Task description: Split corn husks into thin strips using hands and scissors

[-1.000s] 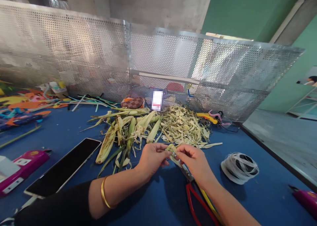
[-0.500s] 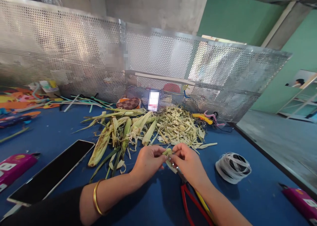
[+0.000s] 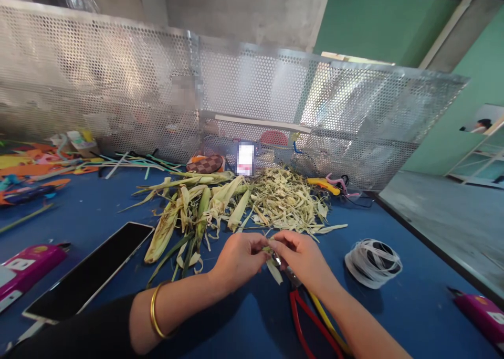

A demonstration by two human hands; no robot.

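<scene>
Husk strip [image 3: 273, 271] has slipped a bit lower since half a second ago: more of its top is covered by the fingers, and the pale loose end hangs further down; the view has also shifted slightly. Head view: left hand [image 3: 241, 256] and right hand [image 3: 302, 255] sit close together just above the worktop [image 3: 220, 327], both pinching the husk strip between thumb and fingers, fingertips nearly meeting. Exact grip partly hidden. Gold bangle [image 3: 154, 313] on left wrist. Red-and-yellow-handled tool [image 3: 301, 317] lies under the right hand and forearm, metal end near the strip; can't tell if the hand touches it. Beyond the hands: long husk leaves [image 3: 202, 212] to the left, heap of shredded husk [image 3: 289, 201] to the right, the two meeting. White spool [image 3: 373, 263] right of the right hand, apart. Dark-screened phone [image 3: 92, 272] left, lying flat; magenta device [image 3: 33, 267] beside it. Checkered pouch [image 3: 205, 164] and a glowing, blurred screen [image 3: 245, 159] behind the leaves, near the perforated panel [image 3: 252, 91].
</scene>
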